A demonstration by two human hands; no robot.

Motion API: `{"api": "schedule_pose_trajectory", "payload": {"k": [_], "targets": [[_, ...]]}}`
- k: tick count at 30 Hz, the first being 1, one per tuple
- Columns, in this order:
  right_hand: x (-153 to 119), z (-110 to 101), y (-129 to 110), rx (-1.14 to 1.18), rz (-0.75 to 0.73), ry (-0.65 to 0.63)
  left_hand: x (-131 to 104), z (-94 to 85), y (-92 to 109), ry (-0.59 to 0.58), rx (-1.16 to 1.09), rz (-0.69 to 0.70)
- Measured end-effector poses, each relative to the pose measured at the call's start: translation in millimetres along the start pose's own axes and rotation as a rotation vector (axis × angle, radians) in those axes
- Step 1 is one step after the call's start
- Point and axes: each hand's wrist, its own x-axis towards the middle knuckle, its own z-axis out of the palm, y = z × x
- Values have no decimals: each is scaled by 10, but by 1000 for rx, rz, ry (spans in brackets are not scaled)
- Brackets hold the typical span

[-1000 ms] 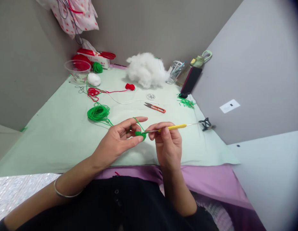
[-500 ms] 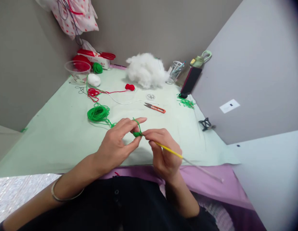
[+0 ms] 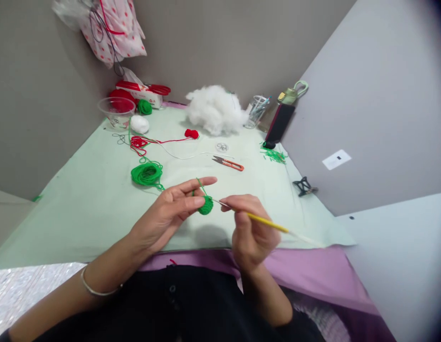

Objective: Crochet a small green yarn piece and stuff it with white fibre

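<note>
Between my hands is a small round green crochet piece (image 3: pixel 206 205). My left hand (image 3: pixel 170 207) pinches its left edge between thumb and fingers, with green yarn running over the raised index finger. My right hand (image 3: pixel 255 228) grips a crochet hook (image 3: pixel 266 222) with a yellow handle; its thin metal tip reaches the top right of the green piece. Whether the tip sits inside a stitch is too small to tell. The yarn leads back toward a loose green yarn coil (image 3: pixel 146 174) lying to the left on the table.
Orange thread snips (image 3: pixel 228 164) lie beyond my hands. White stuffing (image 3: pixel 216 110), a red crocheted piece (image 3: pixel 192 134) and a clear tub (image 3: pixel 117 114) stand farther back. At right are a phone (image 3: pixel 280 124), green yarn scraps (image 3: pixel 273 155) and a black stand (image 3: pixel 304 186).
The green piece has turned so its round face shows. My right hand has moved right and slightly down with the hook, away from the left fingers.
</note>
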Motion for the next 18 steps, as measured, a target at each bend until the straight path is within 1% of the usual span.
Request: {"api": "schedule_pose_trajectory", "payload": {"k": [2, 3, 5, 8, 11, 13, 18], "targets": [[45, -22, -20, 211, 183, 49, 7, -22, 14, 13, 47, 44], [59, -21, -19, 302, 253, 58, 7, -25, 9, 8, 76, 65], [67, 2, -2, 407, 339, 29, 3, -12, -20, -23, 135, 94], [55, 50, 32, 419, 352, -8, 0, 28, -74, -60, 172, 96], [54, 57, 48, 429, 388, -2, 2, 56, -88, -34, 133, 98], [75, 30, 51, 452, 434, 3, 8, 56, -70, -44, 85, 74], [177, -53, 53, 542, 552, 59, 49, 12, -12, -204, -72, -34]]}}
